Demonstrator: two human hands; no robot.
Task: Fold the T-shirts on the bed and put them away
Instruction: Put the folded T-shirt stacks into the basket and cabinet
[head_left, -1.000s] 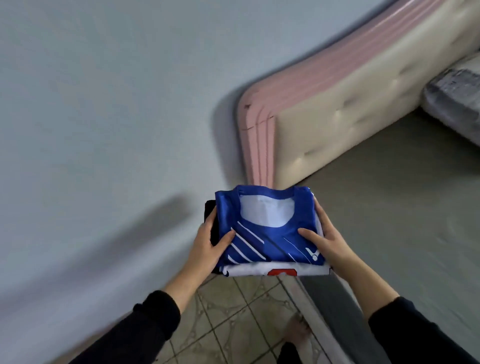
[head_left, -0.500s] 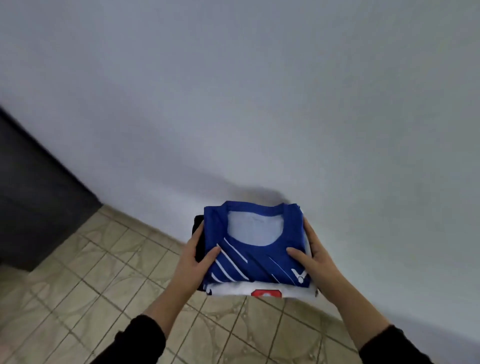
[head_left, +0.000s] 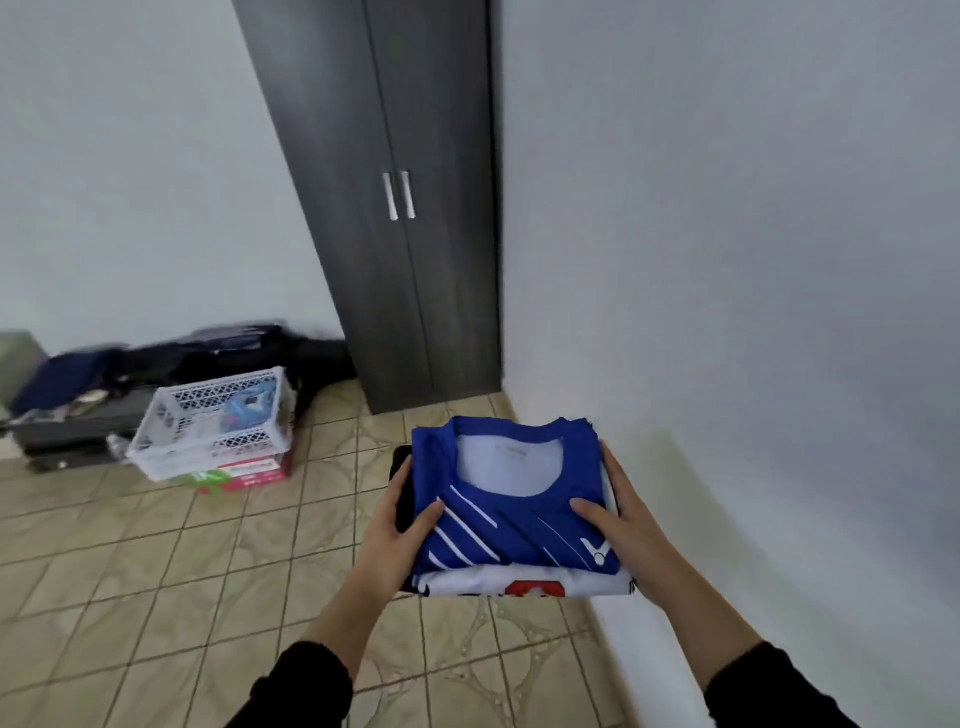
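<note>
I carry a stack of folded T-shirts (head_left: 511, 512) in front of me, above the tiled floor. A blue shirt with white stripes lies on top, a white shirt with a red mark (head_left: 535, 586) under it, and a black one (head_left: 402, 483) shows at the left side. My left hand (head_left: 400, 525) grips the stack's left edge, thumb on top. My right hand (head_left: 621, 519) grips the right edge, thumb on the blue shirt. A dark grey wardrobe (head_left: 405, 208) with two shut doors and metal handles stands ahead in the corner.
A white plastic basket (head_left: 213, 423) rests on a pink and green box (head_left: 241, 475) at the left. Dark bags and clothes (head_left: 171, 364) are piled behind it by the wall. A white wall (head_left: 753, 312) runs along my right. Tiled floor (head_left: 156, 597) lies between me and the wardrobe.
The view has turned left from the bed's headboard, past the bare wall, to the wardrobe and the basket. Both hands keep the same hold on the stack.
</note>
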